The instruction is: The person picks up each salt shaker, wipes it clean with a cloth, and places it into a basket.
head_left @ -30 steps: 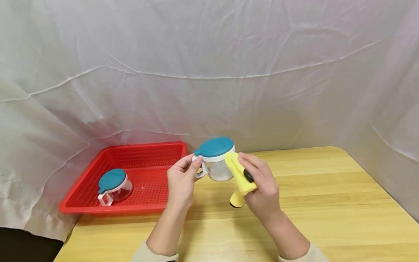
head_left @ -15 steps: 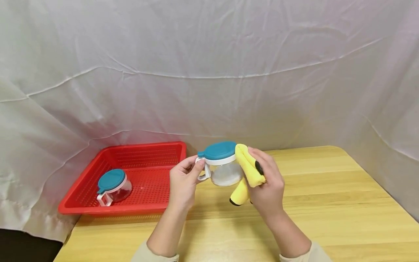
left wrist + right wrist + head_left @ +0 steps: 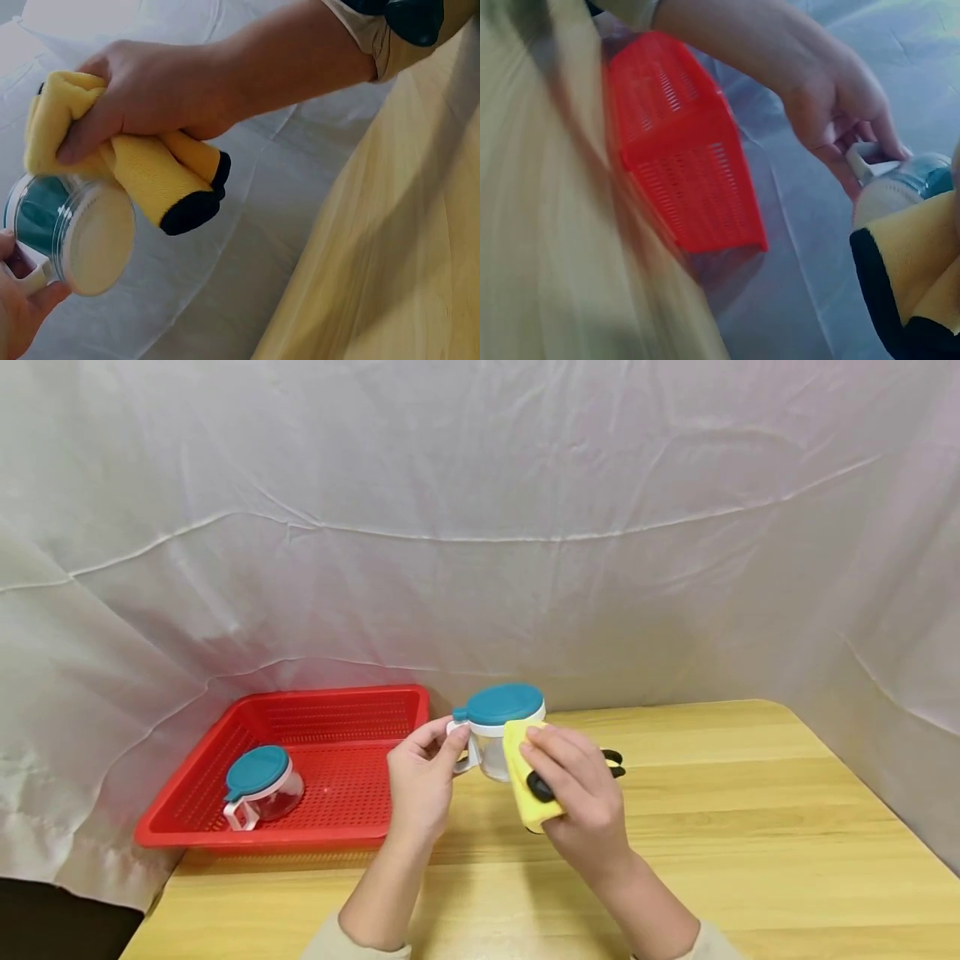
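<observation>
My left hand (image 3: pixel 422 777) grips the white handle of a clear jar (image 3: pixel 492 758) with a teal lid (image 3: pixel 506 703), held up above the table. A folded yellow cloth (image 3: pixel 528 785) with black edging is in my right hand (image 3: pixel 588 797), pressed against the jar's right side. The cloth hides that part of the jar. In the left wrist view the cloth (image 3: pixel 154 169) bunches under the right hand's fingers and touches the jar's wall near its base (image 3: pixel 99 240). The right wrist view shows the left hand (image 3: pixel 840 105) around the handle (image 3: pixel 870 163).
A red perforated basket (image 3: pixel 337 837) stands on the left of the wooden table (image 3: pixel 750 827). Inside it a second jar (image 3: pixel 281 795) with a teal lid lies tilted, its handle toward the front. A pale cloth curtain (image 3: pixel 480 602) hangs behind and at both sides.
The yellow cloth first shifted right with the jar, then swung back left across its front side. My left hand keeps its hold on the handle, slightly right of where it was.
</observation>
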Available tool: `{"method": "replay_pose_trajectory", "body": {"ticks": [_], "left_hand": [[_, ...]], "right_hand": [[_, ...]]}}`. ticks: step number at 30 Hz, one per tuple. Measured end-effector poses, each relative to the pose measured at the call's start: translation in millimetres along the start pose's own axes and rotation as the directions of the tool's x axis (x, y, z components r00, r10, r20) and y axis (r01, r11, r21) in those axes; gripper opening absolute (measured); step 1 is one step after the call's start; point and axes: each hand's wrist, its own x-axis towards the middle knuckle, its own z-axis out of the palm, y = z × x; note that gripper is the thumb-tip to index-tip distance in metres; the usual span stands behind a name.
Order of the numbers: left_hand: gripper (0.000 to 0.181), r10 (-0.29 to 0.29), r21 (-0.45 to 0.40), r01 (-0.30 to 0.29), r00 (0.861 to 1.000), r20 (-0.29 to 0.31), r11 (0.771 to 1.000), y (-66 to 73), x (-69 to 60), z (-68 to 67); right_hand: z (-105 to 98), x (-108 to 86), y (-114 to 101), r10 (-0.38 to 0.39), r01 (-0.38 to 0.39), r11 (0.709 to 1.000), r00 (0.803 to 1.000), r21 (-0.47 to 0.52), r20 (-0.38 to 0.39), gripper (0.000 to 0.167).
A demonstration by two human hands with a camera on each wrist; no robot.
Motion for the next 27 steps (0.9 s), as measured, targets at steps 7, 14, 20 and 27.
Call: {"method": "replay_pose_trajectory", "body": {"ticks": [7, 14, 20, 27], "left_hand": [[0.018, 0.09, 0.098, -0.083, 0.994, -0.066, 0.992, -1.7, 0.0, 0.4], [0.023, 0.081, 0.032, -0.078, 0.99, -0.119, 0.996, 0.3, 2.5, -1.3], [0.023, 0.056, 0.02, -0.054, 0.996, -0.074, 0.998, 0.0, 3.7, -2.5], [0.021, 0.006, -0.002, -0.006, 1.0, -0.023, 1.0, 0.2, -0.7, 3.1]], "right_hand": [[7.0, -5.3, -8.5, -0.132, 0.142, 0.988, 0.98, -0.054, 0.148, 0.017], [7.5, -8.6, -5.7, -0.14, 0.147, 0.989, 0.973, -0.029, 0.182, 0.018], [0.8, -9.5, 2.7, -0.013, 0.011, 1.0, 0.994, 0.018, 0.11, 0.019], [-5.7, -10.6, 10.1, 0.211, -0.211, 0.977, 0.977, 0.004, -0.012, 0.027]]}}
